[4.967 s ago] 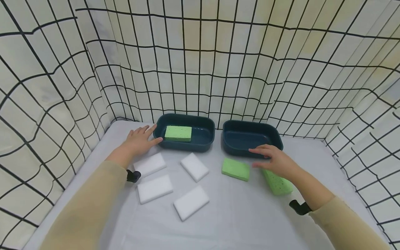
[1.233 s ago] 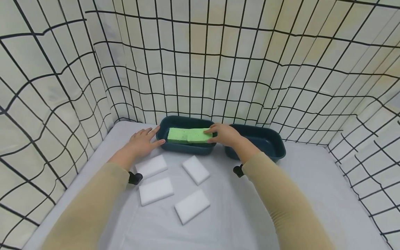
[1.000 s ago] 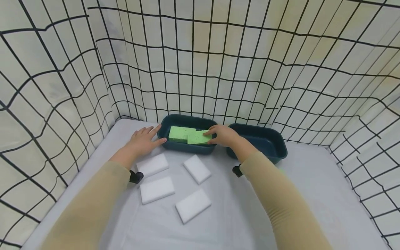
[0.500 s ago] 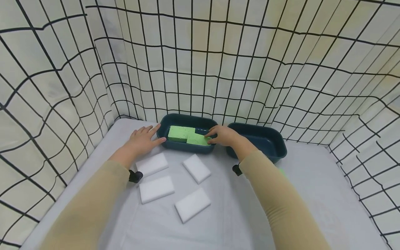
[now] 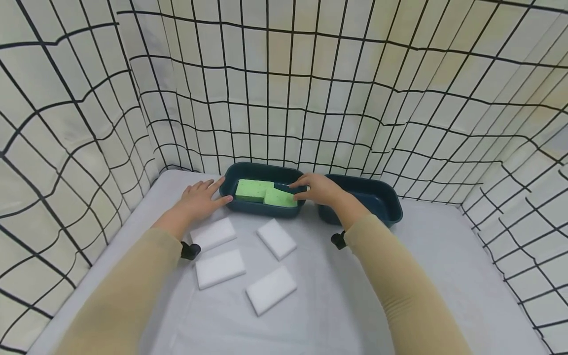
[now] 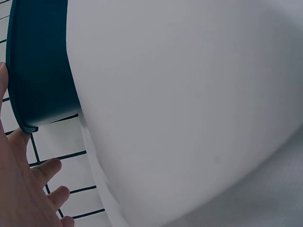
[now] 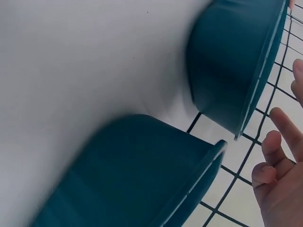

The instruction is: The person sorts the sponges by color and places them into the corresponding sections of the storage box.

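1. The left hand [image 5: 199, 199] is laid flat on the bench [image 5: 337, 296], its straight fingers [image 5: 220, 199] touching the left tub [image 5: 262, 209], a smooth dark teal plastic basin with rounded corners.
2. Four smooth white foam blocks [image 5: 271, 290] are spread on the bench; no writing can be read.
3. Two porous green sponges [image 5: 279, 198] are seen inside the left tub.
4. The right hand [image 5: 320, 189], fingers relaxed and holding nothing, is rested at the nearer sponge's edge.
5. The right tub [image 5: 381, 202] is set just beside.
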Demonstrator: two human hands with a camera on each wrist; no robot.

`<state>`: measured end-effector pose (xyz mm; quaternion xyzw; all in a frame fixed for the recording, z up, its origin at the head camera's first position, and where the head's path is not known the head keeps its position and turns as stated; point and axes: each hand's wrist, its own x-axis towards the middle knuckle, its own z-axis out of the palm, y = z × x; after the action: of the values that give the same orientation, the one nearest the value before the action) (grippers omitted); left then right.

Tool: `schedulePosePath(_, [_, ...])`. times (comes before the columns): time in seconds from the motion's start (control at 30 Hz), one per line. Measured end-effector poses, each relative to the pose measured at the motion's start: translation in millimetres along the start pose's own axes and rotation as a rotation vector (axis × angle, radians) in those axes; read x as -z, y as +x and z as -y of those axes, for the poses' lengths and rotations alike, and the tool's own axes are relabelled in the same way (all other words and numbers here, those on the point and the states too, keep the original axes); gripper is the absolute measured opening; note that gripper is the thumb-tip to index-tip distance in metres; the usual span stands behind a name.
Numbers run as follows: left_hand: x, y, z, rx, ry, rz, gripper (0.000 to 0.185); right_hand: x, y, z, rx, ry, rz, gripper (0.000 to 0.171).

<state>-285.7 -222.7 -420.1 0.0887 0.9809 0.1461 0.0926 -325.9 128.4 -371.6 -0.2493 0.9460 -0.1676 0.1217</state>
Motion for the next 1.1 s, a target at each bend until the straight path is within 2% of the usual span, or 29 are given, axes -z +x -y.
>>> schedulePosePath(0.33, [-1.1,0.9,-1.6,-0.004,-0.004,0.01,0.096,5.3,-21.0,-4.2,-0.046,0.082,-0.039,0.05])
schedulePosePath(0.57, [-3.0,5.3,-1.9,-0.006,-0.015,0.019,0.094,6.9,-48.6,-17.1,-0.037,0.033,-0.083,0.051])
schedulePosePath(0.83, [-2.8,3.6,-2.6,-0.005,-0.011,0.022,0.092,4.6,-96.6,-40.3,-0.07,-0.002,-0.094,0.056])
schedulePosePath(1.1, [0.2,1.7,-2.3,0.0,-0.021,0.01,0.089,-0.2,-162.3,-65.7,-0.078,0.002,-0.151,0.054])
